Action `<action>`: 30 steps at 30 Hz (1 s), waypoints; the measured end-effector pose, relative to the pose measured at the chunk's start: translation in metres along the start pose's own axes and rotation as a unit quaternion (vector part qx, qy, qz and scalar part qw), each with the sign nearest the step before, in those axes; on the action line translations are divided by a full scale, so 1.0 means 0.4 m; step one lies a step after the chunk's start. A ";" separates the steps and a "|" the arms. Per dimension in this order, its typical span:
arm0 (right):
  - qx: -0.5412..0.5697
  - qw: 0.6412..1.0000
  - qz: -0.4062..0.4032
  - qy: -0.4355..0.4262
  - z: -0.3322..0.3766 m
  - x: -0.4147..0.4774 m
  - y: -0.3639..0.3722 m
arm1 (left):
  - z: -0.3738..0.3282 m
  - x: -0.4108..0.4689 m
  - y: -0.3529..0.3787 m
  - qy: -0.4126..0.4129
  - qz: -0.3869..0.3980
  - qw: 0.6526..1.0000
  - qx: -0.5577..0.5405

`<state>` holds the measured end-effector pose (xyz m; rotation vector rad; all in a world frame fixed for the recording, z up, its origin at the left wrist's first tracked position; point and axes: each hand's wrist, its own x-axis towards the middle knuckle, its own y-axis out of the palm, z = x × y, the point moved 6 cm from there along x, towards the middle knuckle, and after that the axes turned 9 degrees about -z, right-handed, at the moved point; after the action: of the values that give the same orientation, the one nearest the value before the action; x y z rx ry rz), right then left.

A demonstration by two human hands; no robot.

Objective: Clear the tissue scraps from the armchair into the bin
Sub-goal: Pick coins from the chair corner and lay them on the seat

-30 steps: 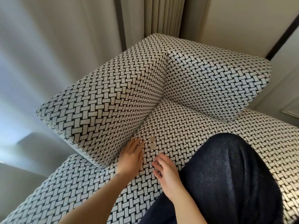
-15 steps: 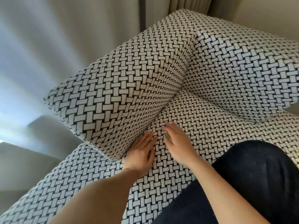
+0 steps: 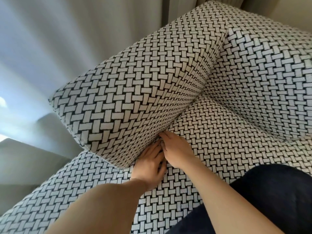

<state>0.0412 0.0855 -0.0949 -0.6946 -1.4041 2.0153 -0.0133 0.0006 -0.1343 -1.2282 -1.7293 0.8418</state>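
Note:
The armchair (image 3: 222, 142) is covered in a black-and-white basket-weave fabric. Both my hands lie palm down on its seat, beside the crease under the left armrest (image 3: 135, 98). My left hand (image 3: 148, 164) rests flat with its fingers slightly apart. My right hand (image 3: 177, 151) touches it, fingertips pressed toward the crease. No tissue scraps show; the spot where they lay is covered by my hands. No bin is in view.
The back cushion (image 3: 263, 73) rises at the right. My knee in dark trousers (image 3: 273, 196) rests on the seat at the lower right. Pale curtains (image 3: 70, 41) hang behind the armrest, and a grey floor (image 3: 25, 166) lies at the left.
Two small tissue scraps lay between my hands a second ago. My right hand slid left over them and now meets my left hand at the armrest crease. The view moved closer.

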 end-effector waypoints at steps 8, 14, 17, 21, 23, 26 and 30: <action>-0.070 0.996 -0.046 -0.028 0.000 -0.007 -0.013 | 0.001 -0.003 -0.003 -0.002 -0.002 1.000 -0.015; -0.092 0.996 -0.014 -0.002 -0.102 -0.056 -0.059 | 0.008 -0.010 0.001 -0.013 0.018 1.000 -0.004; -0.113 0.993 -0.014 0.021 -0.157 -0.072 -0.085 | 0.010 -0.011 0.002 -0.020 0.021 1.000 -0.001; -0.036 0.997 0.000 0.073 -0.213 -0.072 -0.124 | 0.011 -0.009 0.006 -0.018 0.022 1.000 0.002; -0.020 0.998 0.021 0.059 -0.213 -0.052 -0.146 | 0.014 -0.011 0.009 -0.020 0.019 1.000 0.000; -0.020 0.998 0.057 0.027 -0.201 -0.006 -0.166 | 0.014 -0.011 0.008 -0.019 0.009 1.000 -0.004; -0.033 0.993 0.113 0.017 -0.188 0.063 -0.144 | 0.010 -0.005 0.005 -0.015 0.003 1.000 -0.012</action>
<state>0.0856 0.1678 -0.0660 -0.9505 -1.4329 2.1236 -0.0157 -0.0009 -0.1384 -1.2430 -1.7650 0.8488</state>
